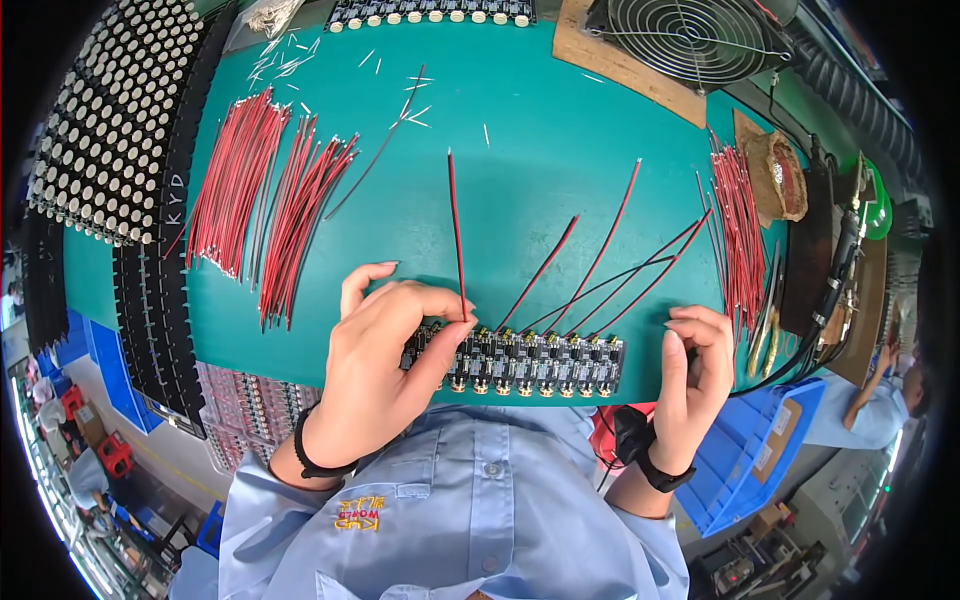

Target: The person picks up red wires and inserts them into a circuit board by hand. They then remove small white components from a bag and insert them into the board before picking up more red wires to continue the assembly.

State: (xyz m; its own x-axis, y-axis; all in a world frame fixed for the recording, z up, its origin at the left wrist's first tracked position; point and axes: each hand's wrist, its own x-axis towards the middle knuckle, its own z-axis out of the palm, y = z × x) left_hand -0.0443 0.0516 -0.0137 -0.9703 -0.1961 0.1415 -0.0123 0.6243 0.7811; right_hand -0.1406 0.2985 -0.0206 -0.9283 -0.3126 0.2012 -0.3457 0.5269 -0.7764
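Observation:
On the near edge of the green mat [420, 240] lies a strip of small circuit boards [545, 362], dark with metallic round parts along its front. Above its left end, my left hand [395, 340] pinches a red and black wire [455, 220] between thumb and forefinger. That wire stands almost straight away from me, and my fingers hide its lower end. Several other red and black wires [605, 240] rise from the strip, leaning right. My right hand [695, 365] hovers right of the strip, fingers loosely bent, thumb apart, with nothing visible in it.
Bundles of red wires [235, 185] lie at the left, another wire bundle [738, 230] at the right. Small white pieces [285, 60] are scattered at the back. A fan [690, 40] stands back right, near a soldering iron [840, 270]. Board panels [105, 130] fill the far left.

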